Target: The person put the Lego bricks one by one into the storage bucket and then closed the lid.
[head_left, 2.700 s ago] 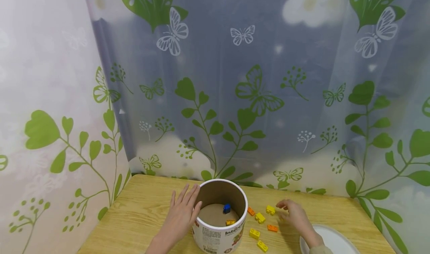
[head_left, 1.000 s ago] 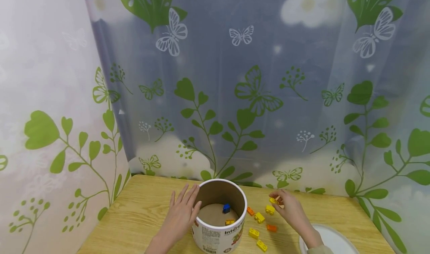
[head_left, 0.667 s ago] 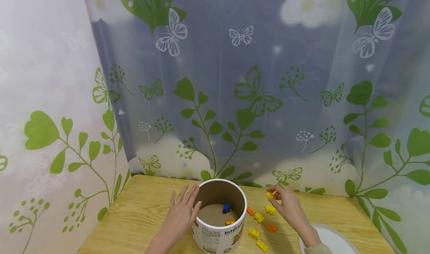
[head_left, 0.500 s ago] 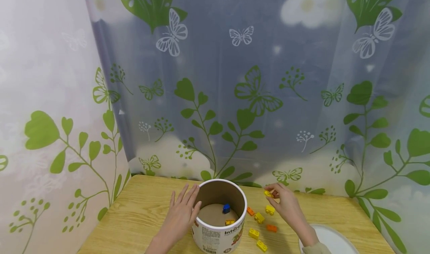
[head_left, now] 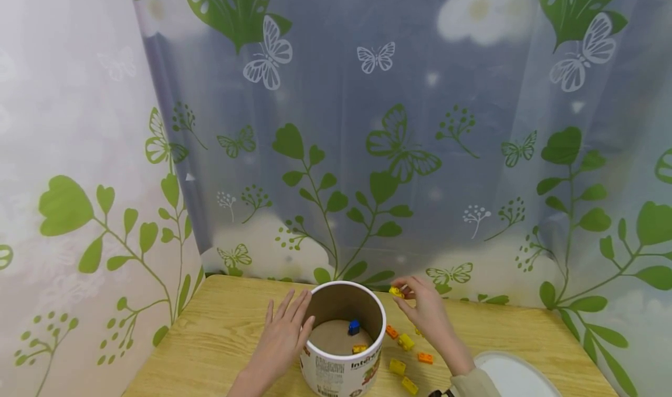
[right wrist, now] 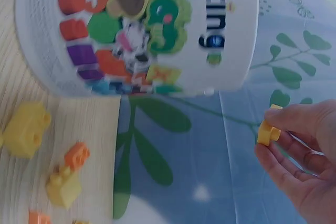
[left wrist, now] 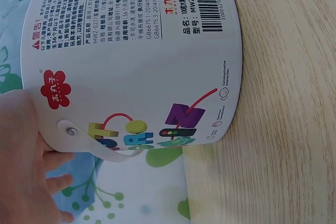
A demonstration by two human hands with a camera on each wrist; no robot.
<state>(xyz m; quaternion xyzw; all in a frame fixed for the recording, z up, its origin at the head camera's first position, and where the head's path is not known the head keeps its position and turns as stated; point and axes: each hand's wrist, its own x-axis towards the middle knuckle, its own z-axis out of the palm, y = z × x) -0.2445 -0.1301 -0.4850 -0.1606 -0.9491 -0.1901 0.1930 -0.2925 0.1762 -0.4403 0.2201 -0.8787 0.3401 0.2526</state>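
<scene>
A white cylindrical bucket [head_left: 336, 371] with printed sides stands on the wooden table. Inside it lie a blue toy brick [head_left: 354, 327] and a yellow-orange brick [head_left: 359, 348]. My left hand [head_left: 280, 336] rests at the bucket's left rim, fingers straight; the left wrist view shows it beside the handle's rivet. Between thumb and fingertips, my right hand [head_left: 426, 309] pinches a yellow toy brick [head_left: 396, 292], raised just right of the bucket's far rim. In the right wrist view the studs of this yellow brick [right wrist: 268, 132] show.
Right of the bucket lie several loose bricks, among them a yellow brick [head_left: 406, 342], an orange brick [head_left: 425, 358] and another yellow brick [head_left: 409, 385]. A round white lid [head_left: 511, 376] lies at the table's right. A patterned curtain [head_left: 336, 152] hangs behind the table [head_left: 226, 309].
My right hand has picked up a yellow brick from the table and carried it up and left toward the bucket. The left hand has stayed at the rim.
</scene>
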